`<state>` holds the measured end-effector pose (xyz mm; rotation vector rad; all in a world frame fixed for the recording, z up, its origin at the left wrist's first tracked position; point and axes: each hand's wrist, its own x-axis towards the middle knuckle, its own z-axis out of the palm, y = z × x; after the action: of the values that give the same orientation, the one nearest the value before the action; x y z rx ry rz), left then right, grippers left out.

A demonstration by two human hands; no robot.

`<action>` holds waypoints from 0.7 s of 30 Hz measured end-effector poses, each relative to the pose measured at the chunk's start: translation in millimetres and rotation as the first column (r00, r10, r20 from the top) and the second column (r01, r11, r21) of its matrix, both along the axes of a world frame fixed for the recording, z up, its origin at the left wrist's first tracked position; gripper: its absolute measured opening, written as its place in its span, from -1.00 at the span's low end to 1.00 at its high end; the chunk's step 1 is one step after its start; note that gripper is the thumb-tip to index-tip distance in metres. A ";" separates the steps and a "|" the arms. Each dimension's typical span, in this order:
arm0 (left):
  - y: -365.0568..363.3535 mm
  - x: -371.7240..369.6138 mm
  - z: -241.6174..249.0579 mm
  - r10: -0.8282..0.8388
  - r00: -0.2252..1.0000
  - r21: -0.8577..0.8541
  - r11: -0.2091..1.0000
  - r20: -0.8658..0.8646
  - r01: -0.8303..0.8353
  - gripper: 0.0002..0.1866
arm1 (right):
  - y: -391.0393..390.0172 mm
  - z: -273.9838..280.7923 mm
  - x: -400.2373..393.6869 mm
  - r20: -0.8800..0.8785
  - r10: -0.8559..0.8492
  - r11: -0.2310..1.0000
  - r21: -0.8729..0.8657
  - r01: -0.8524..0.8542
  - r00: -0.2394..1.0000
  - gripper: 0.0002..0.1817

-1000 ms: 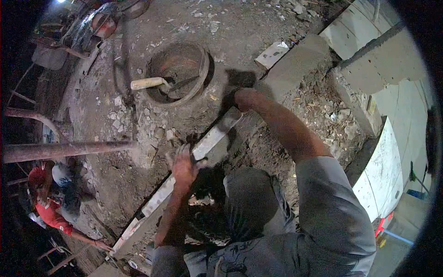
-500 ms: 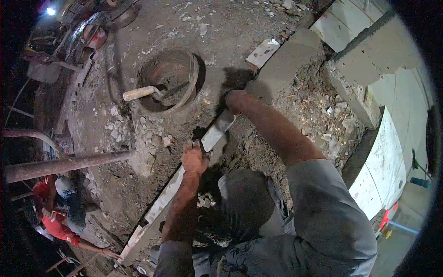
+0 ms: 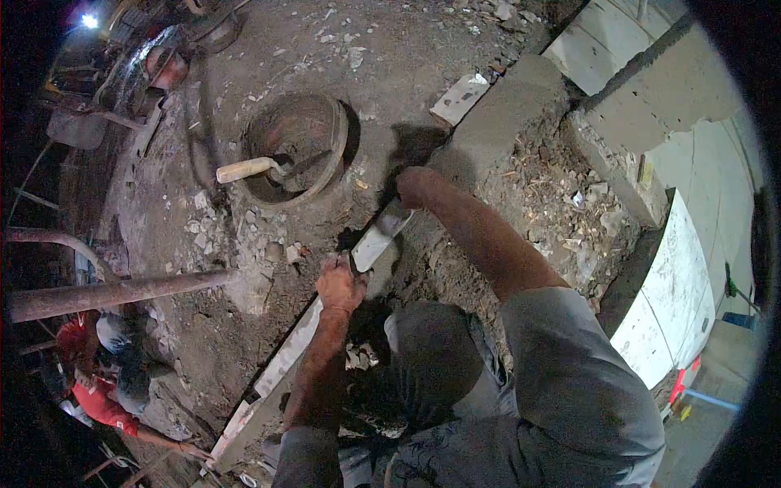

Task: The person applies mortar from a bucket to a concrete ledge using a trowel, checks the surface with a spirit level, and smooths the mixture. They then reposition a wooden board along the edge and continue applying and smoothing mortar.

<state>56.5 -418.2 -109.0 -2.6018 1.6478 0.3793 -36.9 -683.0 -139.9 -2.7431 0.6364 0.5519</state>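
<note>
A long pale board (image 3: pixel 379 237) lies slantwise along the edge of the ground strip, spattered with mortar. Wrapped over its middle is my left hand (image 3: pixel 340 283), with the fingers closed on the board. My right hand (image 3: pixel 417 188) is closed at the board's upper end; its fingertips are hidden in shadow on the far side. A round bucket (image 3: pixel 342 134) of mortar stands on the dirt beyond my hands. In it rests a trowel with a wooden handle (image 3: pixel 244 168).
A co-worker in a red shirt (image 3: pixel 102 398) reaches a hand to the board's lower end. A metal pole (image 3: pixel 122 294) juts in from the left. Rubble (image 3: pixel 561 211) lies at right, near white panels (image 3: pixel 671 293). A short pale block (image 3: pixel 460 98) sits farther up the strip.
My right hand has come slightly down and closer to the board's upper end. My left hand stays on the board, shifted very little.
</note>
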 end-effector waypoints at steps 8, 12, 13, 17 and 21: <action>-3.5 -3.5 7.3 0.058 0.998 0.040 0.998 -0.037 -0.057 -0.28 | 2.6 -19.5 2.9 -0.007 0.022 1.000 0.002 -0.022 1.000 -0.77; -3.6 -5.7 13.2 0.079 0.996 0.067 0.995 -0.052 -0.075 -0.29 | -2.7 -17.7 9.0 -0.225 0.112 0.990 0.107 -0.089 0.968 -0.79; -3.9 -6.3 13.8 0.095 0.993 0.035 0.995 -0.066 -0.092 -0.33 | -4.4 -25.0 1.6 -0.088 0.096 0.990 0.110 -0.086 0.992 -0.80; -0.3 -5.4 8.1 0.063 0.998 -0.018 0.998 -0.014 -0.063 -0.37 | -2.2 -43.1 7.4 -0.091 0.260 0.963 -0.049 -0.265 0.961 -0.80; 0.8 -1.1 1.9 0.068 0.994 -0.022 0.997 -0.089 -0.070 -0.34 | -1.4 -24.6 -0.9 0.059 0.233 0.972 -0.021 -0.232 0.971 -0.79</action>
<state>55.3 -417.3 -107.1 -2.7036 1.6012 0.4862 -37.8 -684.4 -164.5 -2.8546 0.3059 0.5126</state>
